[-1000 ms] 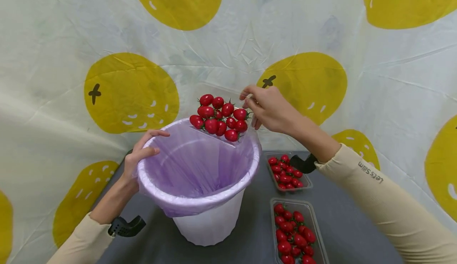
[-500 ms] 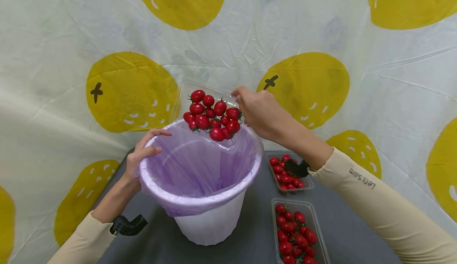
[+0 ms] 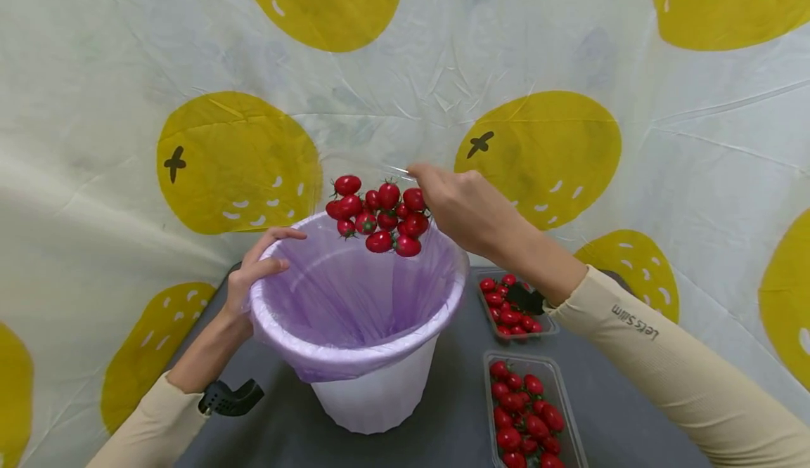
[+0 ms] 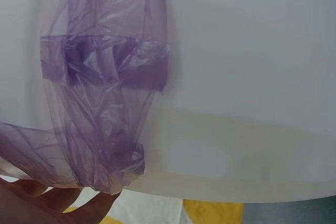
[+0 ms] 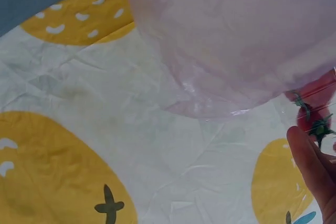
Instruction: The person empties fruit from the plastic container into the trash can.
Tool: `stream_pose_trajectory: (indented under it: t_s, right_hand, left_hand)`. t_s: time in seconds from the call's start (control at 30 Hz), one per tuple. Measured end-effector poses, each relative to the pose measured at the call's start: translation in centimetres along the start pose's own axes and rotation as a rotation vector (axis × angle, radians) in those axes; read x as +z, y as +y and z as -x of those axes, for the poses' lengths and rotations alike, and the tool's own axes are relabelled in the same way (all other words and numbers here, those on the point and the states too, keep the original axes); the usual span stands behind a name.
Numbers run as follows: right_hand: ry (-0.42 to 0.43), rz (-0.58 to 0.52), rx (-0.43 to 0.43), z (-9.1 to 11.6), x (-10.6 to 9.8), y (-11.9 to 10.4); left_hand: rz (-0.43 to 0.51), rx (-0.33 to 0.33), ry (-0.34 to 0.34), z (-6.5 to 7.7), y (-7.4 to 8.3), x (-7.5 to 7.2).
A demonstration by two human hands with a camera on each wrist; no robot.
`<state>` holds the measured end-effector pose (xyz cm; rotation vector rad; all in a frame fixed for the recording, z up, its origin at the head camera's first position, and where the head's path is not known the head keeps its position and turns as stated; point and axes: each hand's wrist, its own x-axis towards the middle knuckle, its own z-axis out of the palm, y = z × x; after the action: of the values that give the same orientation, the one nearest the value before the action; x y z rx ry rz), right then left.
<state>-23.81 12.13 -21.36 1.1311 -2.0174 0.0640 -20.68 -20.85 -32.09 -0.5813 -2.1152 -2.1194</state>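
Observation:
A white trash bin (image 3: 373, 398) stands upright, lined with a purple plastic bag (image 3: 342, 296) folded over its rim. My left hand (image 3: 253, 278) grips the rim on the left; the left wrist view shows its fingers (image 4: 92, 208) by gathered bag film (image 4: 105, 72) on the bin's outer wall. Above the bin's far right side, my right hand (image 3: 465, 208) holds a clear plastic tray (image 3: 399, 171) by its right end. Red cherry tomatoes (image 3: 387, 195) lie loose in this tilted tray. In the right wrist view, a few tomatoes (image 5: 308, 116) show through the plastic beside the right fingers (image 5: 304, 156).
Two more clear trays of cherry tomatoes rest on the dark grey table (image 3: 455, 398) right of the bin: a far tray (image 3: 549, 327) partly behind the right wrist, and a near tray (image 3: 565, 401). Behind hangs a pale cloth (image 3: 380, 88) with yellow fruit prints.
My right hand has moved left, bringing the tray of cherry tomatoes further over the bin. The tomatoes have shifted and spread within the tray. My left hand keeps its grip on the rim.

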Motion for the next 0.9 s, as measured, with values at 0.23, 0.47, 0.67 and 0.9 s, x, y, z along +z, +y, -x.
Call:
stream_pose_trajectory:
  t_s: [0.23,0.47,0.67,0.9]
  right_hand:
    - [0.026,0.066,-0.044,0.14,0.18,-0.12]
    - [0.053,0.057,-0.067,0.29,0.15,0.00]
    - [0.130,0.093,-0.138,0.59,0.33,0.34]
    - [0.195,0.141,-0.165,1.01,0.20,0.73]
  left_hand:
    - [0.032,0.003,-0.019,0.06,-0.08,-0.13]
    - [0.059,0.020,-0.023,0.07,-0.18,-0.17]
    - [0.066,0.025,-0.022,0.00,-0.21,-0.12]
    - [0.059,0.021,-0.014,0.00,-0.26,-0.07]
